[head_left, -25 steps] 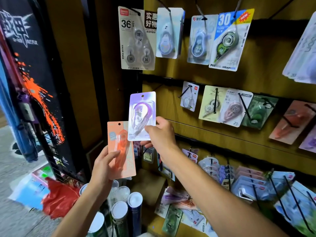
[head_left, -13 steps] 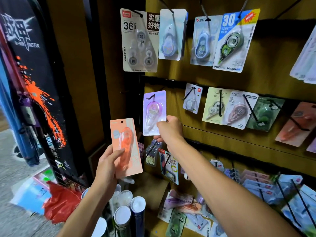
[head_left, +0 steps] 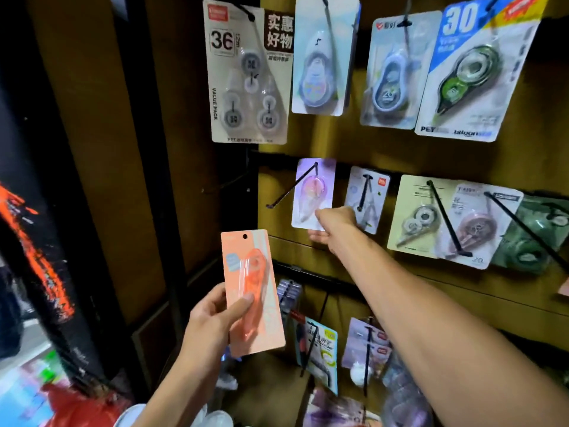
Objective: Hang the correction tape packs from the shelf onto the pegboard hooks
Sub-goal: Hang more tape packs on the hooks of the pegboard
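1. Lilac card, clear blister: the purple correction tape pack (head_left: pixel 313 192) is hanging on the black peg hook (head_left: pixel 292 186) in the middle row, its top hole threaded on and the card sitting far back against the brown pegboard (head_left: pixel 338 143).
2. The right hand (head_left: pixel 334 224) is pinching the pack's lower right corner between thumb and fingers. It looks seated; the sound finish is probably to check that it is hanging plumb, then release gently so it is not swinging forward along the prong.
3. The left hand (head_left: pixel 212 322) is gripping the orange correction tape pack (head_left: pixel 252 291) upright, thumb across the blister, punched hole on top and unobstructed.
4. That pack is likely going next, perhaps onto the same hook. Lining the hole up with the upturned tip before pushing should prevent tearing the card.
5. The neighbouring white pack (head_left: pixel 366 200) is hanging just beside the right hand, so a straight withdrawal is wisest.
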`<action>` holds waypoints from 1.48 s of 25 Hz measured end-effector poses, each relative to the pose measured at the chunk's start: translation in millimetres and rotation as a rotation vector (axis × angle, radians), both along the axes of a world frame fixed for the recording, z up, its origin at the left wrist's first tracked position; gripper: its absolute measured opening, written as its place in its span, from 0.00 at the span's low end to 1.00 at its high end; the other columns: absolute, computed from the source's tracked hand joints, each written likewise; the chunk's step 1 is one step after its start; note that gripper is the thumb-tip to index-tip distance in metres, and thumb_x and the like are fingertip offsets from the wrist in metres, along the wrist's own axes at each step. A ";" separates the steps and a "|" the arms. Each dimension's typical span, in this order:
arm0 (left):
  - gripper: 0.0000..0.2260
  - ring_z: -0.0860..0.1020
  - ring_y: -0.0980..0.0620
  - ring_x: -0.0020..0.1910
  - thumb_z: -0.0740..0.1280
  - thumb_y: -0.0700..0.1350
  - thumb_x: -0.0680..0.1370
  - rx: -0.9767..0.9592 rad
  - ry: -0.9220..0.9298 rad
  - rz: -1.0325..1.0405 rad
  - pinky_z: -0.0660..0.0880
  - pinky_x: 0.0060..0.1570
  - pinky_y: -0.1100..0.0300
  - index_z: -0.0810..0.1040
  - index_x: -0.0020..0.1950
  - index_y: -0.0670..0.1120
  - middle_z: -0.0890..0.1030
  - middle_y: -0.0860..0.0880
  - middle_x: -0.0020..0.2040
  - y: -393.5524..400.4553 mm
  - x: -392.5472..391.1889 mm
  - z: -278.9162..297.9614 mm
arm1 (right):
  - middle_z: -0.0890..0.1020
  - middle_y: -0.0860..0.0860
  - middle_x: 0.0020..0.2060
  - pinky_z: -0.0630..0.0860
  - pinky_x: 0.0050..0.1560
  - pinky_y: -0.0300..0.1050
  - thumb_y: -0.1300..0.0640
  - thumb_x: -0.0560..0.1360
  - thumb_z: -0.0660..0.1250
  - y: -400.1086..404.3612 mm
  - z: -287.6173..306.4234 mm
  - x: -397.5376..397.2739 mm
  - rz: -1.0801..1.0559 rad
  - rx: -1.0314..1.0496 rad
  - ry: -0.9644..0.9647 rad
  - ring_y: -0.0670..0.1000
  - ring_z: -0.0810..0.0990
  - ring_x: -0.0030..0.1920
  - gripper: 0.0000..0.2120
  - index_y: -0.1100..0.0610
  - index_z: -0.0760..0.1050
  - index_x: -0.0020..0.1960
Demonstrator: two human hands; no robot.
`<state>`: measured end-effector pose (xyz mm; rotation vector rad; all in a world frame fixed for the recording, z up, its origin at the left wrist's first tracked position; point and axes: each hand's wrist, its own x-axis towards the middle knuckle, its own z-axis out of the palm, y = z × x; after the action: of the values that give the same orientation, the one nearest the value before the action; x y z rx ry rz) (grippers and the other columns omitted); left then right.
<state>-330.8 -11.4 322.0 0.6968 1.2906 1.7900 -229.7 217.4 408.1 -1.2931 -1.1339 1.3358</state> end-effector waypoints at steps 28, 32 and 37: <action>0.16 0.80 0.47 0.49 0.70 0.44 0.76 -0.075 0.948 -0.338 0.78 0.48 0.57 0.74 0.63 0.48 0.82 0.46 0.52 -3.3 278.0 9.9 | 0.85 0.48 0.33 0.77 0.34 0.41 0.68 0.78 0.62 -278.4 1.8 422.8 -0.234 0.334 0.029 0.46 0.82 0.33 0.11 0.57 0.79 0.42; 0.26 0.78 0.41 0.58 0.70 0.55 0.73 -0.136 1.398 -0.313 0.76 0.54 0.49 0.70 0.69 0.50 0.80 0.44 0.61 -4.1 306.0 -3.1 | 0.86 0.56 0.42 0.80 0.45 0.54 0.64 0.78 0.64 -275.1 7.9 459.2 -0.325 0.313 -0.040 0.57 0.85 0.43 0.08 0.58 0.81 0.46; 0.30 0.75 0.42 0.62 0.65 0.61 0.72 -0.155 1.507 -0.368 0.74 0.59 0.45 0.67 0.71 0.51 0.76 0.45 0.66 -8.3 317.9 -14.0 | 0.86 0.57 0.43 0.80 0.48 0.61 0.64 0.78 0.64 -270.7 3.7 469.2 -0.386 0.299 -0.062 0.59 0.86 0.45 0.08 0.58 0.81 0.46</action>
<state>-12.9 -19.7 308.0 2.2011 1.9195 0.6410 239.5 -53.3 411.8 -1.2578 -1.0164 0.8154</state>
